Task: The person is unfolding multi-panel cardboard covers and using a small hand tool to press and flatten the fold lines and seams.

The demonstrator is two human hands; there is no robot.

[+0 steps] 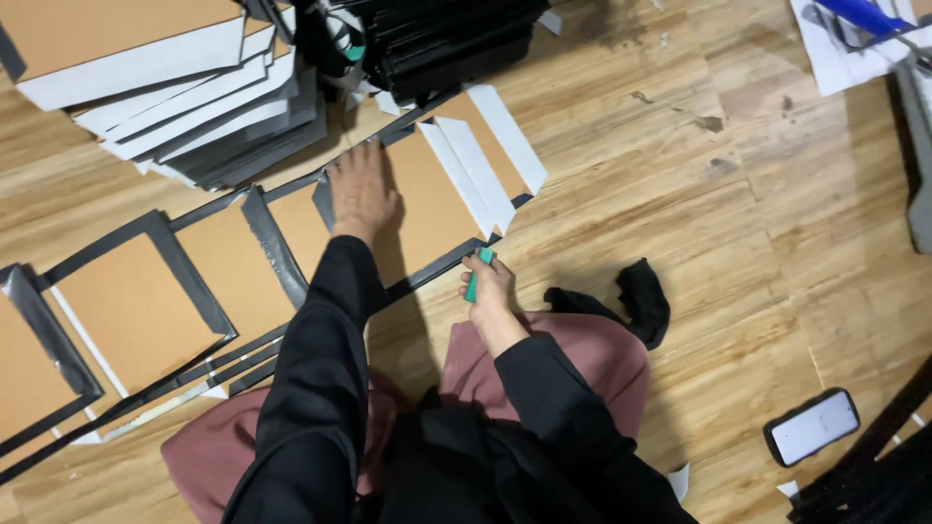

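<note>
left hand (361, 189) lies flat, fingers spread, on the brown board (427, 209) on the floor; right hand (488, 286) grips a green scraper (477, 273) at its edge — a slip could crease the black wrap (282, 254).

the floor (680, 194) looks like pale wood planks with a slight sheen – scuffed and stained in places. the brown board (427, 209) under the left hand (361, 189) is matt card, edged in glossy black tape (277, 247) and smooth white paper strips (476, 170). the right hand (490, 291) grips a green plastic tool (476, 274). the phone (812, 427) screen is glossy glass.
</note>
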